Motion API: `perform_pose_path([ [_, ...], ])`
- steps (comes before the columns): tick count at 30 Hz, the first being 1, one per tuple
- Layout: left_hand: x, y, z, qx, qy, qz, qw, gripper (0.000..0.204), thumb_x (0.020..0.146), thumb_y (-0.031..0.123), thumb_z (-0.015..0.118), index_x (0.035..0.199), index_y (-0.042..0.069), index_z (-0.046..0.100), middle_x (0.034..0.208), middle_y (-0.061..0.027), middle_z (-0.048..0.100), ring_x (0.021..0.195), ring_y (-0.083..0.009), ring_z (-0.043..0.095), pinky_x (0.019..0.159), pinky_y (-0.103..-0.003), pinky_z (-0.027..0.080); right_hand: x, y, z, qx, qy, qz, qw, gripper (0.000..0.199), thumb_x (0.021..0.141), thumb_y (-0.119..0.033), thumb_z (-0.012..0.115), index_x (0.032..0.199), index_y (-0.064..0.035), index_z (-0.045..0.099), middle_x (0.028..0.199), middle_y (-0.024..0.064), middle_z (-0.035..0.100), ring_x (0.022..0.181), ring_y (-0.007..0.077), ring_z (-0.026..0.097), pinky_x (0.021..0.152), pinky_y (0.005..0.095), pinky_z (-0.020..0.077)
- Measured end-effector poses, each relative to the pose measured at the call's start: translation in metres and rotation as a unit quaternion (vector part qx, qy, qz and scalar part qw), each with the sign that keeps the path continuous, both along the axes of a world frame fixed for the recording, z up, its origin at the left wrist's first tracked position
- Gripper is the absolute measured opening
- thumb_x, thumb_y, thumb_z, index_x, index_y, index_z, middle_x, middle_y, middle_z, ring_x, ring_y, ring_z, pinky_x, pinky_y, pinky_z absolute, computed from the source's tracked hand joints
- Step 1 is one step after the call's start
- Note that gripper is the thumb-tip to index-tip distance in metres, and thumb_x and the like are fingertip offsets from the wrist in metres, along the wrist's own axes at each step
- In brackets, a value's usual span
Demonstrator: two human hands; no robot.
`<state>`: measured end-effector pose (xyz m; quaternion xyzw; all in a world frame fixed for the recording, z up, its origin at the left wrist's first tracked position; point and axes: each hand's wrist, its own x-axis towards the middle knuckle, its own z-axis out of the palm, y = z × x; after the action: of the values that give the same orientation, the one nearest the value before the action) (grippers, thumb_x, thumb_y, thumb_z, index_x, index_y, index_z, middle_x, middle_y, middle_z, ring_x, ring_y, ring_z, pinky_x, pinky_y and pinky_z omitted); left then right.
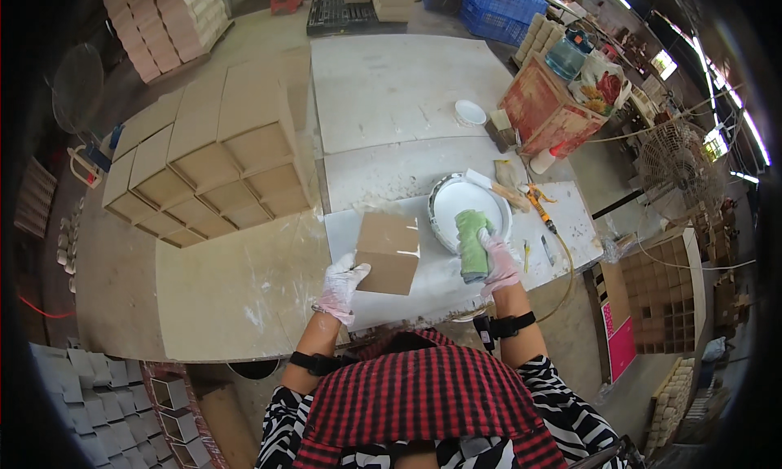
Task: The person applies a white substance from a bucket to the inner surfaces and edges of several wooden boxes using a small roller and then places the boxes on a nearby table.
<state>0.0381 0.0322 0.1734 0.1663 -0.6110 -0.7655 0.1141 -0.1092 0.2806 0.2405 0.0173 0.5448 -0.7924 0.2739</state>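
Observation:
My left hand (342, 288), in a thin whitish glove, grips the lower left edge of a brown cardboard box (388, 253). White streaks, like glue, run along the box's right side and across its middle edge. My right hand (500, 262), gloved too, is closed on a green rolled cloth (472, 246), which it holds upright over the near rim of a round white basin (438, 211). The basin has a pale inside and a smeared rim. A flat brush (509, 195) lies across its right side. The fingers behind the cloth are partly hidden.
Stacked brown boxes (191, 159) stand at the left of the table. Right of the basin lie an orange glue gun (538, 204) with a hose, and a knife (546, 249). A white bowl (469, 112) sits farther back, near a reddish wooden cabinet (544, 102). A caged fan (680, 166) stands at right.

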Motion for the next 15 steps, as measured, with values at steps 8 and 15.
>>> perform_pose_path([
  [8, 0.030, 0.002, -0.076, 0.090, -0.014, -0.083, 0.992, 0.029, 0.079, 0.004, 0.059, 0.108, 0.000, 0.059, 0.097, -0.0040, 0.063, 0.088, -0.0137, 0.058, 0.077, -0.022, 0.045, 0.018, -0.039, -0.014, 0.129, 0.064, 0.043, 0.989, 0.037, 0.088, -0.016, 0.057, 0.122, -0.0028, 0.049, 0.107, 0.0052, 0.059, 0.089, 0.0149, 0.058, 0.075, 0.0266, 0.0476],
  [15, 0.014, -0.006, -0.069, 0.371, -0.024, -0.156, 0.915, 0.043, 0.083, 0.015, 0.057, 0.122, 0.001, 0.048, 0.116, -0.0101, 0.056, 0.102, -0.0198, 0.057, 0.083, -0.031, 0.048, 0.010, -0.070, -0.030, 0.326, 0.391, 0.193, 0.839, 0.033, 0.083, -0.021, 0.061, 0.115, -0.0168, 0.056, 0.102, 0.0086, 0.060, 0.088, 0.0233, 0.060, 0.077, 0.0321, 0.0476],
])
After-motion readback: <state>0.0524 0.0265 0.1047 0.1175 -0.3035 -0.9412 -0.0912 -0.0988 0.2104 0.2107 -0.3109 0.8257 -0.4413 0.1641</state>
